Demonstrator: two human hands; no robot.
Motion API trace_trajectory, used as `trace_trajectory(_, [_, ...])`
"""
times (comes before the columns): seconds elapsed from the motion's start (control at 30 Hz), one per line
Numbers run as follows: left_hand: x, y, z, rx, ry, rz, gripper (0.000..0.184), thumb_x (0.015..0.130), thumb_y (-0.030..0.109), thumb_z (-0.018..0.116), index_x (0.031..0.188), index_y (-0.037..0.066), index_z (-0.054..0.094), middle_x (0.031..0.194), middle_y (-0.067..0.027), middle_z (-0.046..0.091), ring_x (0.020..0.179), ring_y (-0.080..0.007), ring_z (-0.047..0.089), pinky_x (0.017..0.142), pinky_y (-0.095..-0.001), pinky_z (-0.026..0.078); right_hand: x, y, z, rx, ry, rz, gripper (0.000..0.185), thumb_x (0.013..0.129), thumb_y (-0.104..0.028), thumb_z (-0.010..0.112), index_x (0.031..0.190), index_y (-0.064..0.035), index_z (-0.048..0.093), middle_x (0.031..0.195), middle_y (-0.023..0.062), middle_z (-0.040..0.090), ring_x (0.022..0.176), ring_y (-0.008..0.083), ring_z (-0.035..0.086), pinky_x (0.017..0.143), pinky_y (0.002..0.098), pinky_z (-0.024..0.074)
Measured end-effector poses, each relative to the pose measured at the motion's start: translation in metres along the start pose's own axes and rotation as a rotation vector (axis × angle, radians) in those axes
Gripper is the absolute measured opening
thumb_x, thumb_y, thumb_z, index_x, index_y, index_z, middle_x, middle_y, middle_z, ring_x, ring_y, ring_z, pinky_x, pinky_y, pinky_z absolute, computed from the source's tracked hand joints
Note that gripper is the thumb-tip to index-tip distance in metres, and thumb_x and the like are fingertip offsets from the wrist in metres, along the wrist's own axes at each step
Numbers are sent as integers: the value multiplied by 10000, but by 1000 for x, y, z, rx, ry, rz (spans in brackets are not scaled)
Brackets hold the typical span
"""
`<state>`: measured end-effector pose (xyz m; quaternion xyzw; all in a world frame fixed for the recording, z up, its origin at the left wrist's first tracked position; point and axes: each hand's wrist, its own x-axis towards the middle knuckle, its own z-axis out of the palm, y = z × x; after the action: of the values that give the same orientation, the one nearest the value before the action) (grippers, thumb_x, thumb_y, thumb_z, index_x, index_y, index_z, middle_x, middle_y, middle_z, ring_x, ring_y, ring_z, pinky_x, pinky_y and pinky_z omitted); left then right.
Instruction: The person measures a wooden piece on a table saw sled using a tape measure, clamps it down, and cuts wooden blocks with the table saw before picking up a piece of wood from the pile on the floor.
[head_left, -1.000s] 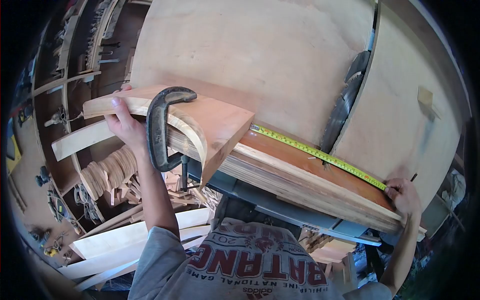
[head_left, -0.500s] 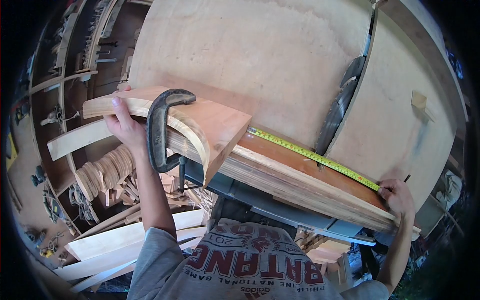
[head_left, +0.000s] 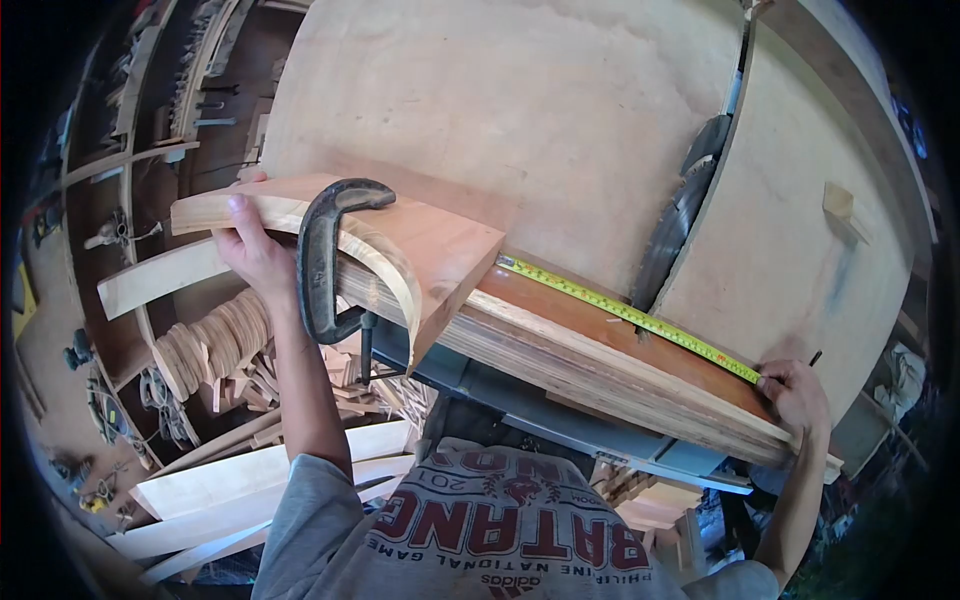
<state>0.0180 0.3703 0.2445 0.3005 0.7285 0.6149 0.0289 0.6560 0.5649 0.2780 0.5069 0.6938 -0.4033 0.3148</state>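
My left hand [head_left: 258, 250] is closed around the left end of a curved wooden block [head_left: 445, 245], thumb on its near edge. A black C-clamp [head_left: 318, 260] spans the block and the stacked board [head_left: 560, 360] beneath it. Along the board's reddish top runs a yellow tape measure [head_left: 630, 318], its far end at the block's right edge. The fingers of my right hand [head_left: 800, 395] pinch the tape's other end at the board's right end. A thin dark stick, maybe a pencil, pokes out above that hand.
A circular saw blade [head_left: 678, 225] rises through the plywood tabletop [head_left: 500, 110] beyond the board. A small wood block [head_left: 838, 200] lies at the right. Shelves with tools, curved wooden pieces [head_left: 215, 340] and long planks [head_left: 250, 480] are at the left.
The view has shifted very slightly. Both hands, the clamped block and the tape measure keep their places.
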Motion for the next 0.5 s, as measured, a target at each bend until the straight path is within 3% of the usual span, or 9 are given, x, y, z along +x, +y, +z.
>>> trace_trajectory(0.5, [0, 3, -1, 151, -27, 54, 400, 1130, 321, 519, 1217, -64, 585, 1146, -175, 735, 1043, -203, 652, 969, -361, 503, -3, 3, 4, 50, 44, 5, 205, 826, -145, 698, 950, 11, 748, 881, 224, 720, 859, 389, 700, 798, 444, 532])
